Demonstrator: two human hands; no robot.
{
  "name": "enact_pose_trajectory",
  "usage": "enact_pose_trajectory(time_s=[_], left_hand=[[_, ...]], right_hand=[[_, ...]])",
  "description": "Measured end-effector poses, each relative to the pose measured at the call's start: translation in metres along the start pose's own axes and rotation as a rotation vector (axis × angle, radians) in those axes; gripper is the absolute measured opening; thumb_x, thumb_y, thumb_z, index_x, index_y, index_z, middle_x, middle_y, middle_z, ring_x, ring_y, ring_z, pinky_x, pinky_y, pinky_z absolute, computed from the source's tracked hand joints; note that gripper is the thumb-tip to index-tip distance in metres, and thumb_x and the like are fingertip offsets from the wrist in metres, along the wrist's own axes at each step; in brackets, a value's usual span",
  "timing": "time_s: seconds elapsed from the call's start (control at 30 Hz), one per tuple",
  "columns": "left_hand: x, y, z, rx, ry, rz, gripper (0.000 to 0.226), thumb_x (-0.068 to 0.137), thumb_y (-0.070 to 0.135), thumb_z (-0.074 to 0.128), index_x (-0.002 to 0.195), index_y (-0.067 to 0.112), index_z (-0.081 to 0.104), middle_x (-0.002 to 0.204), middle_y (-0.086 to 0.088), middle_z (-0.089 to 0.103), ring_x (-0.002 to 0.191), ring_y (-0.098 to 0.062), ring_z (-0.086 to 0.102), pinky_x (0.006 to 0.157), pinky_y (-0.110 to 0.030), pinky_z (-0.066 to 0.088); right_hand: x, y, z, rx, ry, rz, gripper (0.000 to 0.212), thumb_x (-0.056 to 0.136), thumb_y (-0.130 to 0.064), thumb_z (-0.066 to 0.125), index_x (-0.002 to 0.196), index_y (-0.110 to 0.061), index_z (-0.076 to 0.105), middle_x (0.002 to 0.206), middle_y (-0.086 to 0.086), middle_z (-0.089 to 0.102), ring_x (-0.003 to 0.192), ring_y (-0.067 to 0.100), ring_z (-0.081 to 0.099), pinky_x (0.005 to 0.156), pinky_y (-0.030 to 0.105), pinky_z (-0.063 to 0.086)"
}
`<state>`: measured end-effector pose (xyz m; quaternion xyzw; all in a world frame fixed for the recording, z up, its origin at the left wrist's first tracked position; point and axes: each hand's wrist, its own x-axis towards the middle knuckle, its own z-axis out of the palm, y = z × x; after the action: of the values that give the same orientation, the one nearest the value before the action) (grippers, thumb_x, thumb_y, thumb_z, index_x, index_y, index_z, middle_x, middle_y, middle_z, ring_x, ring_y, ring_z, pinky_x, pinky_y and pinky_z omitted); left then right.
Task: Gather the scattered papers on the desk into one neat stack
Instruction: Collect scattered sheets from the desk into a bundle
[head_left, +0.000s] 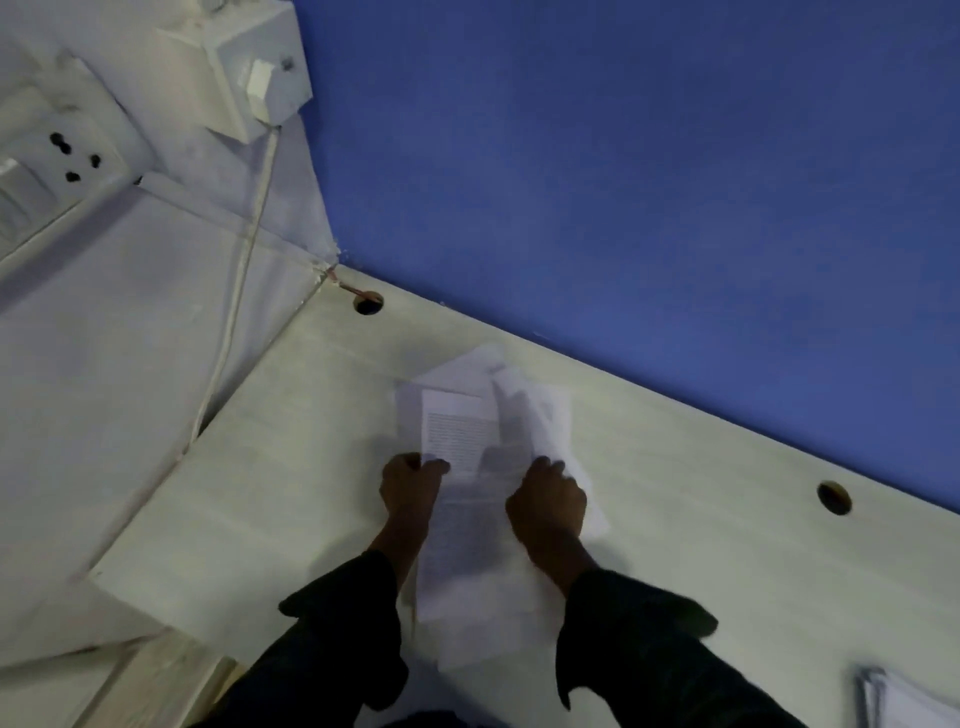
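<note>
A loose bundle of white printed papers (462, 431) is held between both hands over the pale desk (249, 493). The sheets are uneven, with corners fanning out at the top and right. My left hand (410, 486) grips the bundle's left edge with curled fingers. My right hand (548, 501) grips its right side, fingers curled over the sheets. The lower part of the bundle hangs down between my dark sleeves. More white papers (904, 699) lie at the bottom right corner of the view, partly cut off.
A blue wall (623, 182) backs the desk. Two round cable holes (368, 302) (834, 498) sit near the desk's rear edge. To the left stands a white partition with a socket panel (67, 156), a switch box (254, 78) and a cable running down.
</note>
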<state>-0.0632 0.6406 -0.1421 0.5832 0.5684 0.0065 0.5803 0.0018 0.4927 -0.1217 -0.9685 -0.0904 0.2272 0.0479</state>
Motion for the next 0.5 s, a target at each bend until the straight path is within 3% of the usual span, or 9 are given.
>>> enact_pose_trajectory(time_s=[0.07,0.13,0.2,0.3,0.4,0.5], left_hand=[[-0.007,-0.008,0.004,0.083,-0.045,0.017,0.042,0.069,0.02,0.084,0.106,0.003,0.071,0.103,-0.012,0.073,0.093,-0.028,0.069,0.078,-0.031,0.055],[-0.015,-0.015,0.006,0.22,0.0,0.048,0.061,0.066,0.026,0.081,0.118,0.001,0.064,0.116,-0.017,0.067,0.108,-0.034,0.064,0.093,-0.041,0.054],[-0.029,-0.016,0.005,0.337,0.093,0.031,0.073,0.072,0.025,0.077,0.133,-0.002,0.047,0.133,-0.025,0.049,0.122,-0.042,0.05,0.1,-0.046,0.045],[-0.044,-0.014,0.005,0.374,0.128,0.005,0.084,0.078,0.024,0.075,0.14,-0.006,0.029,0.14,-0.029,0.033,0.127,-0.044,0.037,0.103,-0.048,0.039],[-0.043,-0.01,0.01,0.354,0.092,-0.005,0.086,0.078,0.028,0.077,0.138,-0.01,0.03,0.139,-0.03,0.037,0.127,-0.045,0.039,0.104,-0.046,0.039],[-0.038,-0.008,0.018,0.326,0.07,-0.04,0.084,0.074,0.036,0.08,0.131,-0.009,0.036,0.134,-0.027,0.045,0.123,-0.042,0.046,0.101,-0.042,0.042]], right_hand=[[-0.028,0.015,0.004,-0.002,0.05,0.006,0.025,0.098,-0.02,0.044,0.12,-0.015,0.055,0.113,0.007,0.069,0.101,0.029,0.069,0.072,0.033,0.045],[-0.038,0.033,0.006,0.029,0.112,-0.002,0.024,0.102,-0.026,0.043,0.119,-0.016,0.055,0.109,0.004,0.071,0.101,0.027,0.067,0.069,0.033,0.044],[-0.033,0.053,0.006,0.069,0.144,0.003,0.029,0.102,-0.029,0.046,0.124,-0.013,0.056,0.122,0.01,0.066,0.116,0.031,0.058,0.084,0.039,0.049],[-0.017,0.072,-0.002,0.206,0.064,0.084,0.047,0.102,-0.034,0.053,0.142,-0.011,0.05,0.151,0.015,0.042,0.141,0.037,0.037,0.109,0.048,0.041],[-0.004,0.069,-0.012,0.354,-0.074,0.174,0.065,0.097,-0.043,0.061,0.149,-0.01,0.039,0.149,0.017,0.039,0.14,0.039,0.036,0.112,0.05,0.04],[-0.002,0.052,-0.013,0.32,-0.098,0.217,0.086,0.081,-0.049,0.078,0.141,-0.005,0.035,0.14,0.018,0.041,0.134,0.04,0.04,0.106,0.047,0.042]])
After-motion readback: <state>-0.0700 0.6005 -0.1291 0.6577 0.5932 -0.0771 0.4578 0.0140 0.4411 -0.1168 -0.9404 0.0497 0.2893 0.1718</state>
